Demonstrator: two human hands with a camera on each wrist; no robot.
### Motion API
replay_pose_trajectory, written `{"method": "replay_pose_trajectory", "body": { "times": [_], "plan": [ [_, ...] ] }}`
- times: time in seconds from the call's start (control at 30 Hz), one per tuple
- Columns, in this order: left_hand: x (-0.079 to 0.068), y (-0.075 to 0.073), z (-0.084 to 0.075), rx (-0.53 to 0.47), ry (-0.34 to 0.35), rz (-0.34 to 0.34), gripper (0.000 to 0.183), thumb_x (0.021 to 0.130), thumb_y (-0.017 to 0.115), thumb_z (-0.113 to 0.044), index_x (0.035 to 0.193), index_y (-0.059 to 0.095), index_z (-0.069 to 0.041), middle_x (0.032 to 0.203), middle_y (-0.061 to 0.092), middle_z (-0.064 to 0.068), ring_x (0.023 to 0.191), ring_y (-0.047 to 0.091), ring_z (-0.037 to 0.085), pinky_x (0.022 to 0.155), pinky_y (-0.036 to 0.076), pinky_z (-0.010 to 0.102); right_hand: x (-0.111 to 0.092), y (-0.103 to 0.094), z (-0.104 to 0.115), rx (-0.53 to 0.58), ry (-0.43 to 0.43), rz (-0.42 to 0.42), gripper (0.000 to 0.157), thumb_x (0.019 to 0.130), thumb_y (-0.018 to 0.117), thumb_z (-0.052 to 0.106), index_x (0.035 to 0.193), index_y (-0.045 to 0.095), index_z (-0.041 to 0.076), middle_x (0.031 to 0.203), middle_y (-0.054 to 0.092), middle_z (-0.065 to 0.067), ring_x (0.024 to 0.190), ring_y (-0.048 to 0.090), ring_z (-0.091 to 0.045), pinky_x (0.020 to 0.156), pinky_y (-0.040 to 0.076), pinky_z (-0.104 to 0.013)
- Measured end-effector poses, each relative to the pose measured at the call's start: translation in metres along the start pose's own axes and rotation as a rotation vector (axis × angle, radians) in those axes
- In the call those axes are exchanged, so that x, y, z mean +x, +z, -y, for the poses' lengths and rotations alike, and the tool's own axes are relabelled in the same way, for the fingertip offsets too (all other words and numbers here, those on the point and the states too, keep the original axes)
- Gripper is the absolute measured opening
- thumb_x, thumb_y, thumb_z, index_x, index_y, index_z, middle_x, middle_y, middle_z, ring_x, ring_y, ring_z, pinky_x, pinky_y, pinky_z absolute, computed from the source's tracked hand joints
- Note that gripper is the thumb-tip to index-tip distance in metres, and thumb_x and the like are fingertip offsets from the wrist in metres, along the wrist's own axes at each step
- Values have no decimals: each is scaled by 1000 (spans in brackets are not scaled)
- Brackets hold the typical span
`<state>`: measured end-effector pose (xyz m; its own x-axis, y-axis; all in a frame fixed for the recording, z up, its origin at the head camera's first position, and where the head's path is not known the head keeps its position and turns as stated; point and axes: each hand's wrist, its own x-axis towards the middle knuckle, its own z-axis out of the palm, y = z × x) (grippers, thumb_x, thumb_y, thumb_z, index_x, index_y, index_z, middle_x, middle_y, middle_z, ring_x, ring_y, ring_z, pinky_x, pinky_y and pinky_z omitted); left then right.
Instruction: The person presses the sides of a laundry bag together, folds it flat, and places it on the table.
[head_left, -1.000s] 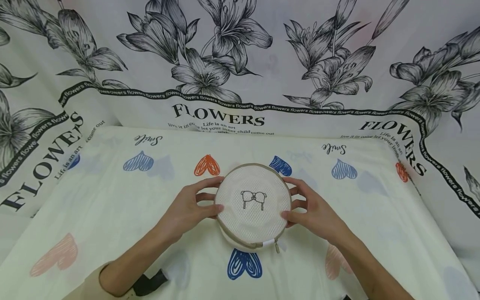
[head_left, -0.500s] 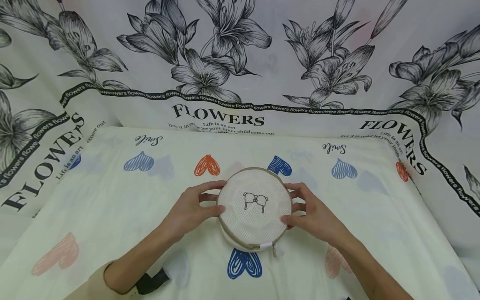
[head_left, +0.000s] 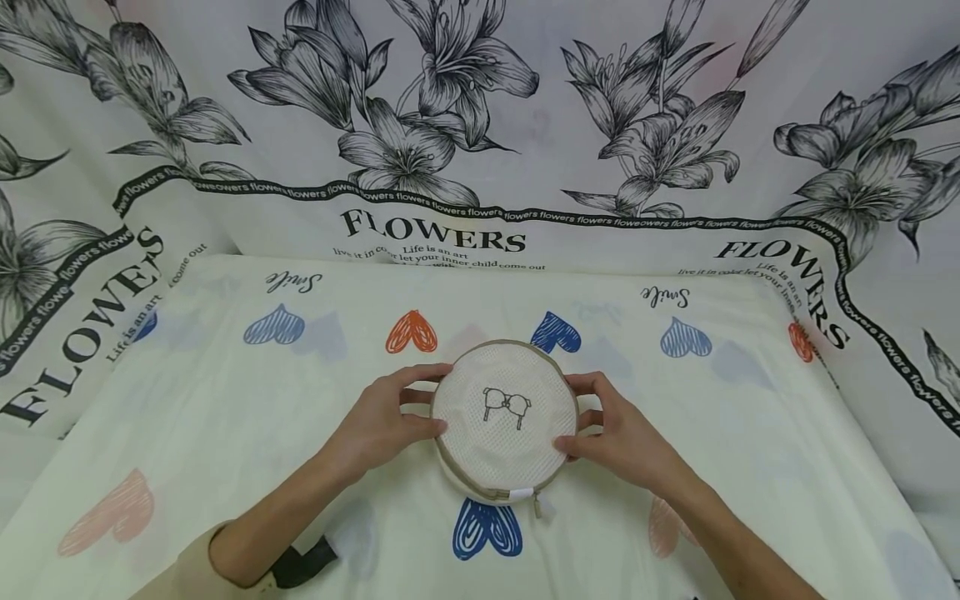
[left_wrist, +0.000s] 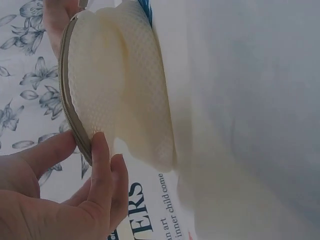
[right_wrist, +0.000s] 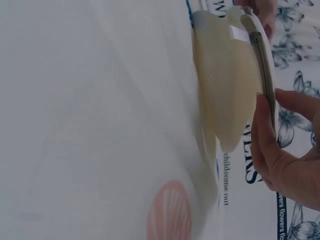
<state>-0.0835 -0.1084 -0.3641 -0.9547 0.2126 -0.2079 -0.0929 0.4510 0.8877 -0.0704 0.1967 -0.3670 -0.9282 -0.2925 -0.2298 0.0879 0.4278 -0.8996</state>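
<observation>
A round cream mesh laundry bag (head_left: 504, 458) with a beige zipper rim and a small line drawing on its lid sits mid-table. My left hand (head_left: 386, 421) pinches its rim on the left, thumb on top and fingers along the side. On the opposite side my right hand (head_left: 622, 433) pinches the rim the same way. The zipper pull (head_left: 537, 505) hangs at the front edge, beside a white tag. In the left wrist view the bag's soft mesh side (left_wrist: 120, 85) bulges below the rim. The right wrist view shows the zipper (right_wrist: 264, 70) running round the edge, which looks zipped where visible.
A pale cloth (head_left: 247, 467) printed with hearts and "Smile" covers the table. Behind it rises a white curtain (head_left: 555, 125) with black flowers and lettering. A dark strap (head_left: 303, 564) lies by the left sleeve (head_left: 195, 567).
Both hands have turned the bag slightly clockwise, so the drawing tilts and the zipper pull has shifted left. The bag has come a little nearer to me.
</observation>
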Motion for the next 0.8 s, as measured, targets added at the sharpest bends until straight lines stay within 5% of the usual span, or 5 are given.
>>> {"method": "replay_pose_trajectory", "body": {
  "times": [0.2, 0.47, 0.8],
  "plan": [
    [2, 1, 2, 55, -17, -27, 65, 77, 84, -4, 136, 62, -23, 135, 60, 1, 112, 65, 24, 74, 57, 31, 0, 4, -1, -88, -15, -49, 79, 79, 85, 14, 145, 41, 8, 142, 47, -15, 87, 63, -19, 69, 58, -26],
    [2, 1, 2, 101, -44, 22, 72, 75, 85, -4, 139, 60, -25, 137, 58, 3, 115, 62, 27, 78, 59, 33, 1, 7, -5, -225, -44, -69, 85, 78, 86, 17, 150, 42, 7, 135, 54, -12, 94, 62, -19, 75, 57, -24],
    [8, 1, 5, 133, -10, 31, 69, 77, 83, -2, 139, 59, -19, 130, 62, 10, 105, 68, 26, 79, 59, 36, 2, 9, -11, -228, -83, -63, 83, 78, 86, 17, 148, 44, 4, 129, 56, -11, 110, 63, -28, 84, 58, -30]
  ]
}}
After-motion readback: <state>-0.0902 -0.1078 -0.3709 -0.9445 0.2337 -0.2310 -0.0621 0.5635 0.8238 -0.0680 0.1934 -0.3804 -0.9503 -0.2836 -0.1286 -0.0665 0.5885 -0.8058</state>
